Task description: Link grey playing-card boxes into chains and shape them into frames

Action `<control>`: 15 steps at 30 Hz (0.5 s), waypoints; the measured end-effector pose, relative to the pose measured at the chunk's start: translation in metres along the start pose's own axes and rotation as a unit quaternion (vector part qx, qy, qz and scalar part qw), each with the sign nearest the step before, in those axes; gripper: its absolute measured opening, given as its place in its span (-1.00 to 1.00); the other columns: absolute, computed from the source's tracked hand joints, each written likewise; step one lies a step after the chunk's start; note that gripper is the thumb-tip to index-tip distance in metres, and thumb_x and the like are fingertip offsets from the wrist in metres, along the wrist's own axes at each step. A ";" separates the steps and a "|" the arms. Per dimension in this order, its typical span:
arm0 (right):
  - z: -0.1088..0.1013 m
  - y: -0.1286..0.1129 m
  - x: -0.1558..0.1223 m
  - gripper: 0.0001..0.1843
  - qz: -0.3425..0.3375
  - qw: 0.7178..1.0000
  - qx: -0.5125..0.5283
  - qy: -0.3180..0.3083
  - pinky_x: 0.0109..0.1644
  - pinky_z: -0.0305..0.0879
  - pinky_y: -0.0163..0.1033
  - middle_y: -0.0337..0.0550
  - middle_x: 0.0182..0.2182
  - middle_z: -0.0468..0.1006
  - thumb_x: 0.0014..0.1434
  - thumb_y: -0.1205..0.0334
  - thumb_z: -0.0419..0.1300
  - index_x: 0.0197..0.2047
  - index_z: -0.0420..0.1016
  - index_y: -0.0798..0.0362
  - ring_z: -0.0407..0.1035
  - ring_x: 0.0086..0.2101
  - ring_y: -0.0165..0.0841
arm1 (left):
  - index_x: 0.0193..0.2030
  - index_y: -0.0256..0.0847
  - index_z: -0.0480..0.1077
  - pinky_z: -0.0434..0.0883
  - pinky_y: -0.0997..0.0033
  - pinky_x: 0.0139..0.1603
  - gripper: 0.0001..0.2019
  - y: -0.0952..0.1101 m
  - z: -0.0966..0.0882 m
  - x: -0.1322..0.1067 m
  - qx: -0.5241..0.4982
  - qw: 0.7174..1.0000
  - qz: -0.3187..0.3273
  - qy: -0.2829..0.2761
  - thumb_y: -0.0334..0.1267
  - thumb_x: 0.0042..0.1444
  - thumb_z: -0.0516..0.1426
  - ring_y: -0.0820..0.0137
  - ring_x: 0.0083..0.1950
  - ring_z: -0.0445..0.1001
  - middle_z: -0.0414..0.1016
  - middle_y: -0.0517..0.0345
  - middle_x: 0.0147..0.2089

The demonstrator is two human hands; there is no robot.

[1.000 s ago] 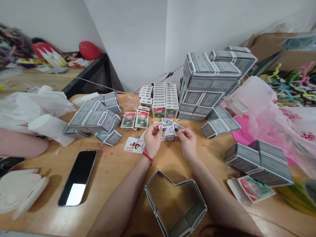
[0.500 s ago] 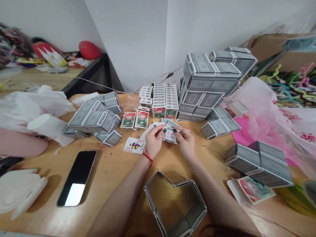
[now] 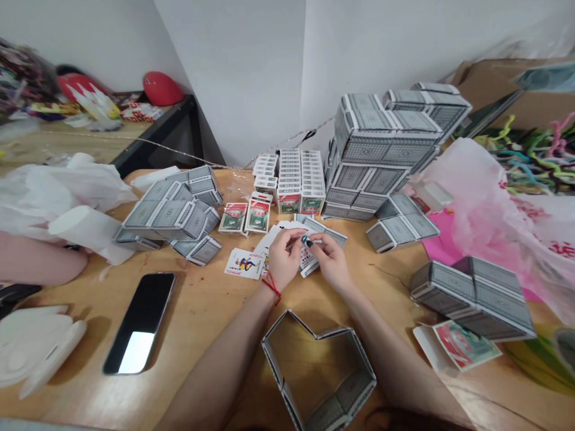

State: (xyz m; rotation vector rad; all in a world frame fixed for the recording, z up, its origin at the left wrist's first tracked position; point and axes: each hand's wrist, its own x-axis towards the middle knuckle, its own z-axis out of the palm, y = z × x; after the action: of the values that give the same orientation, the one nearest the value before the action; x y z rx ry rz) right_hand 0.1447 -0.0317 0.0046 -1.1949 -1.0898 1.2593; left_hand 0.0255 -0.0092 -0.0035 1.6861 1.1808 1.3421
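Observation:
My left hand (image 3: 286, 258), with a red string round its wrist, pinches a playing card (image 3: 309, 263) near its upper edge. The fingertips of my right hand (image 3: 331, 260) are closed on the same card, close to the left thumb. Part of the card is covered by my fingers. Behind the hands lie patterned card backs (image 3: 330, 230), and left of them are loose face-up cards (image 3: 269, 239) and a joker (image 3: 245, 264). Between my forearms stands a heart-shaped frame (image 3: 354, 392) made of folded grey-patterned cards.
Two card boxes (image 3: 258, 213) stand before rows of stacked decks (image 3: 290, 173). A tall stack of card-built blocks (image 3: 381, 143) rises at back right; more blocks (image 3: 166, 209) sit left. A phone (image 3: 140, 323) lies left, an opened card box (image 3: 465, 344) right.
My hands have drawn closer together, so the thumbs nearly meet over the card. The card has turned and is now more covered by the fingers. The surrounding objects stay put.

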 end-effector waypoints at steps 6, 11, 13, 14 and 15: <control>-0.002 0.003 0.003 -0.90 -0.022 0.999 -0.027 0.018 -0.51 0.06 -0.36 -0.35 -0.60 0.29 -0.02 0.19 0.11 -0.40 0.32 0.02 0.13 -0.57 -0.46 | -0.21 -0.20 0.36 0.40 0.45 -0.21 -0.84 0.003 0.002 -0.003 0.006 1.000 0.025 -0.010 -0.41 0.11 0.01 0.43 -0.20 0.43 0.45 0.07 -0.21; -0.001 0.002 0.001 -0.91 -0.015 1.000 -0.019 0.004 -0.52 0.03 -0.36 -0.37 -0.61 0.24 -0.04 0.22 0.10 -0.40 0.30 0.02 0.10 -0.58 -0.47 | -0.16 -0.20 0.34 0.38 0.49 -0.22 -0.84 0.000 0.005 -0.004 0.003 0.999 0.001 0.032 -0.38 0.12 0.01 0.46 -0.24 0.43 0.43 0.10 -0.24; -0.001 0.003 0.001 -0.90 -0.011 1.000 -0.004 0.005 -0.54 0.01 -0.37 -0.38 -0.63 0.22 -0.02 0.21 0.09 -0.38 0.28 0.02 0.07 -0.60 -0.48 | -0.14 -0.20 0.33 0.37 0.47 -0.19 -0.84 0.000 0.004 -0.003 -0.005 0.998 -0.020 0.053 -0.33 0.14 0.01 0.45 -0.23 0.43 0.43 0.09 -0.21; 0.000 0.004 0.001 -0.89 -0.011 1.000 0.004 0.010 -0.55 0.00 -0.38 -0.39 -0.63 0.22 -0.01 0.20 0.09 -0.37 0.27 0.02 0.07 -0.61 -0.48 | -0.13 -0.20 0.32 0.36 0.46 -0.18 -0.83 0.000 0.004 -0.002 -0.007 0.997 -0.031 0.065 -0.30 0.15 0.01 0.44 -0.22 0.43 0.44 0.08 -0.19; 0.000 0.005 0.001 -0.89 -0.014 1.000 0.011 0.019 -0.56 0.00 -0.38 -0.39 -0.62 0.22 0.01 0.18 0.08 -0.36 0.26 0.01 0.07 -0.61 -0.49 | -0.13 -0.20 0.33 0.36 0.45 -0.17 -0.83 0.001 0.003 -0.001 -0.006 0.996 -0.041 0.078 -0.27 0.17 0.00 0.43 -0.21 0.43 0.44 0.08 -0.17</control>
State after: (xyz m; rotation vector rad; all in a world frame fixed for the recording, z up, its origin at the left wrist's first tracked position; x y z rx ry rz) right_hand 0.1442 -0.0305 -0.0004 -1.1796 -1.0592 1.2196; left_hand 0.0286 -0.0102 -0.0041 1.5300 1.3132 1.4484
